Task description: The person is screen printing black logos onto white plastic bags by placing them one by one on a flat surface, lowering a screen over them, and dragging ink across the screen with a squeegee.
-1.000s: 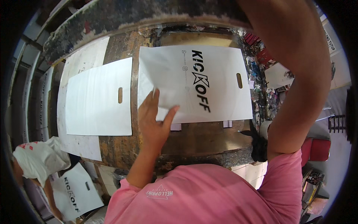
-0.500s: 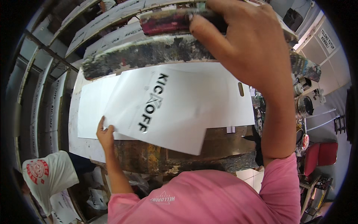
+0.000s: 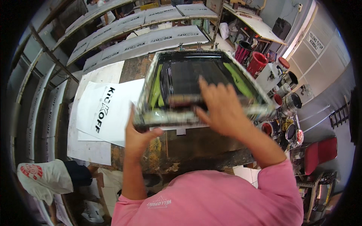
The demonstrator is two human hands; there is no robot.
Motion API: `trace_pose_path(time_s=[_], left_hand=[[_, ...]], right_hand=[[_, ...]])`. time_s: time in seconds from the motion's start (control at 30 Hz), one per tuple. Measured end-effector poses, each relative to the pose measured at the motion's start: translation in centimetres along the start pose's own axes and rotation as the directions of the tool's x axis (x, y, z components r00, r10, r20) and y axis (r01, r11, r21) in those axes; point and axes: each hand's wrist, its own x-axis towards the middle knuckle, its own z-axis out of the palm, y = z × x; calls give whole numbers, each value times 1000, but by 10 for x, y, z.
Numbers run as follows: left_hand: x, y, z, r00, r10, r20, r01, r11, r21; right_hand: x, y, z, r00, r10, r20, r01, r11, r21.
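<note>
A screen-printing frame [image 3: 151, 119] lies low over the table, its mesh [image 3: 196, 77] dark with ink and its inner sides edged in green. My right hand [image 3: 222, 107] is closed around a reddish squeegee [image 3: 184, 101] at the frame's near side, index finger stretched forward; motion blurs both. Beside the near left corner of the frame is my left hand [image 3: 139, 133], thumb and fingers apart, holding nothing; whether it touches the corner is unclear. Left of the frame lies a white bag [image 3: 122, 98] with black print, on other white sheets. A sliver of white shows under the frame's near edge.
Racks with printed white sheets [image 3: 151, 37] stand beyond the table and along the left. Paint cans and a red bucket [image 3: 258, 62] crowd the right side. A red chair [image 3: 320, 154] stands at lower right. A person in a white shirt [image 3: 47, 179] is at lower left.
The raised frame has come down toward me onto the table, with my right hand and the squeegee. The printed bag has moved left, and my left hand has let it go and shifted right.
</note>
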Motion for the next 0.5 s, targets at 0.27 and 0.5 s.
trace_pose_path(time_s=[0.27, 0.5], left_hand=[[-51, -104, 5, 988, 103, -119, 41, 559, 828], [-54, -125, -3, 993, 34, -113, 74, 565, 821]], right_hand=[[-94, -22, 102, 930, 6, 367, -129, 942, 310], [-74, -5, 163, 969, -9, 245, -64, 955, 290]])
